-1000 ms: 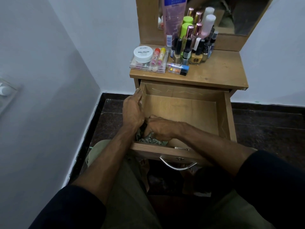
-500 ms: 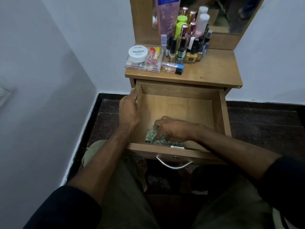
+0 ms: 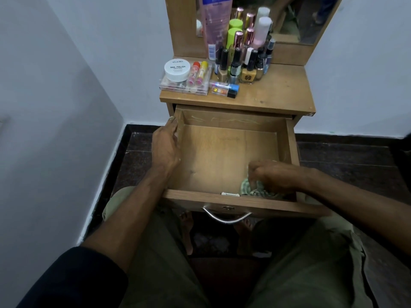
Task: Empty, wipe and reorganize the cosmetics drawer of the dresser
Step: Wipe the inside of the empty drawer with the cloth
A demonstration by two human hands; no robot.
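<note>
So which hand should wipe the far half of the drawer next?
Right. The right hand already grips the cloth on the drawer floor; the left hand rests on the left wall, steadying it.

Matt scratched wood drawer [image 3: 231, 150], shiny metal handle [image 3: 226, 217], checked cloth [image 3: 253, 189].
</note>
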